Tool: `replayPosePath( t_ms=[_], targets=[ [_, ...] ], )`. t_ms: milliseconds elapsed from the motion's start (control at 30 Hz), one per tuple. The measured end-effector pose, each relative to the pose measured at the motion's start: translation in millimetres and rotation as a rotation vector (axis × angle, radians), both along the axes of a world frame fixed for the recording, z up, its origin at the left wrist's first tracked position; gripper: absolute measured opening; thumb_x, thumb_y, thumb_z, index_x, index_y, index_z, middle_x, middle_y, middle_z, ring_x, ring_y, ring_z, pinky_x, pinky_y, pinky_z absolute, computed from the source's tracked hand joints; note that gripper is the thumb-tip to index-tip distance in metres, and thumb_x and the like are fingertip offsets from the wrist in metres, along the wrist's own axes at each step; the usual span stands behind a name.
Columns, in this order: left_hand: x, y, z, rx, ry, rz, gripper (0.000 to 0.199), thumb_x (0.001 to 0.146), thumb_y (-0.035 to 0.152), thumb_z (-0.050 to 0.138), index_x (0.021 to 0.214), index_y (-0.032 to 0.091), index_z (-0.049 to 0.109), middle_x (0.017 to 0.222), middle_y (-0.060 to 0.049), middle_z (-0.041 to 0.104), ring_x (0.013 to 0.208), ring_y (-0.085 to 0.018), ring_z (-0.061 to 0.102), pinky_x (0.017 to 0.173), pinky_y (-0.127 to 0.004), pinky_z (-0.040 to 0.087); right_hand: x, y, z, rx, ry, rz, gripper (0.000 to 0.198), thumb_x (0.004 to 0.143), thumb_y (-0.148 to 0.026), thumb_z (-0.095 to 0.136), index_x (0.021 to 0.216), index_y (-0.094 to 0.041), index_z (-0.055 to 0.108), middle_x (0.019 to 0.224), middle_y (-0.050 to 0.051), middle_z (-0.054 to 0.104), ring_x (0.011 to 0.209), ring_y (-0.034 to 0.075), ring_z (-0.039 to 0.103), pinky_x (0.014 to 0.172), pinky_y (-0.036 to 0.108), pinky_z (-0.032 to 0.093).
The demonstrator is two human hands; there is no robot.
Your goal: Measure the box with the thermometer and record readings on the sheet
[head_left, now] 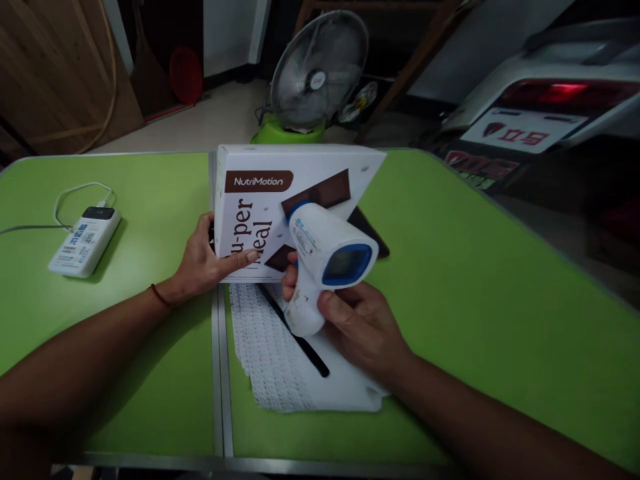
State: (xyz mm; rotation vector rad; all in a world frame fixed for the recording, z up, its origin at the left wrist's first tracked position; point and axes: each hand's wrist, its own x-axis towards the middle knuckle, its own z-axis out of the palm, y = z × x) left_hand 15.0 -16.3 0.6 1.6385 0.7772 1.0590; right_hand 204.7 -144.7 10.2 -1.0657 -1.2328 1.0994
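Observation:
My left hand [207,259] grips the lower left corner of a white box [250,157] marked NutriMotion, thumb across its front. The box is tilted up above the table, its printed face toward me. In my right hand [363,323] is a white and blue infrared thermometer [317,237], fingers wrapped round its handle. Its nose points at the front of the box, and its screen faces me; whether the two touch I cannot tell. Below them lie printed paper sheets [280,373] with a black pen [313,357] on top.
On the left of the green table [500,320] lies a white power bank [85,243] with cables plugged in. A dark flat object [370,230] shows behind the box. Beyond the table stand a fan [320,70] and a vehicle's rear end [525,123].

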Motion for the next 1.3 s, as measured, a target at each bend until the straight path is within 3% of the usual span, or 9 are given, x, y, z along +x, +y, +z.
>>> replayPosePath(
  t_ms=[267,467,633,833,1000,1167,1300],
  targets=[
    [-1,0,-0.3,0.014,0.009,0.002,0.072,0.061,0.048,0.089,0.111,0.020,0.047,0.107,-0.009,0.068,0.095,-0.028,0.069,0.077,-0.046,0.061,1,0,1,0.026,-0.051,0.006,0.035,0.084,-0.064,0.064,0.094,-0.031,0.073,0.092,0.009,0.076,0.085,0.028,0.074,0.072,0.045,0.063],
    [0,0,-0.5,0.007,0.015,0.010,0.073,0.060,0.049,0.090,0.111,0.020,0.047,0.108,-0.010,0.068,0.097,-0.029,0.069,0.078,-0.046,0.061,-1,1,2,0.029,-0.030,0.000,0.037,0.084,-0.063,0.066,0.105,-0.032,0.072,0.089,0.007,0.076,0.082,0.027,0.074,0.068,0.043,0.063],
    [0,-1,-0.7,-0.002,-0.007,0.006,0.073,0.059,0.049,0.090,0.110,0.020,0.047,0.108,-0.009,0.068,0.097,-0.029,0.069,0.079,-0.047,0.061,-1,-1,4,-0.008,0.011,0.014,0.032,0.083,-0.061,0.069,0.096,-0.031,0.073,0.088,0.006,0.076,0.084,0.026,0.073,0.073,0.042,0.062],
    [0,-1,-0.2,0.020,-0.026,0.000,0.073,0.061,0.047,0.090,0.112,0.020,0.047,0.110,-0.009,0.068,0.098,-0.028,0.069,0.081,-0.047,0.062,0,-1,1,0.010,0.039,0.021,0.034,0.083,-0.058,0.070,0.108,-0.034,0.070,0.087,0.002,0.075,0.081,0.022,0.072,0.071,0.038,0.060],
    [-2,4,-0.5,0.060,-0.067,0.028,0.072,0.063,0.046,0.089,0.115,0.021,0.045,0.113,-0.009,0.065,0.102,-0.027,0.067,0.083,-0.044,0.061,5,1,-1,0.033,-0.041,-0.061,0.032,0.080,-0.058,0.072,0.094,-0.030,0.070,0.089,0.003,0.075,0.080,0.023,0.070,0.072,0.039,0.059],
    [-4,16,-2.0,0.127,-0.111,0.129,0.072,0.067,0.049,0.087,0.118,0.022,0.043,0.116,-0.007,0.060,0.107,-0.025,0.064,0.086,-0.040,0.060,16,12,0,0.027,-0.217,-0.093,0.033,0.083,-0.057,0.069,0.101,-0.030,0.071,0.095,0.004,0.076,0.088,0.026,0.071,0.078,0.043,0.060],
    [-8,29,-6.9,0.155,-0.122,0.201,0.078,0.066,0.053,0.088,0.120,0.025,0.040,0.121,-0.006,0.056,0.113,-0.026,0.062,0.090,-0.040,0.058,36,28,-12,0.025,-0.481,-0.149,0.039,0.084,-0.054,0.068,0.113,-0.028,0.069,0.109,0.008,0.075,0.098,0.030,0.071,0.083,0.049,0.059]
  ],
)
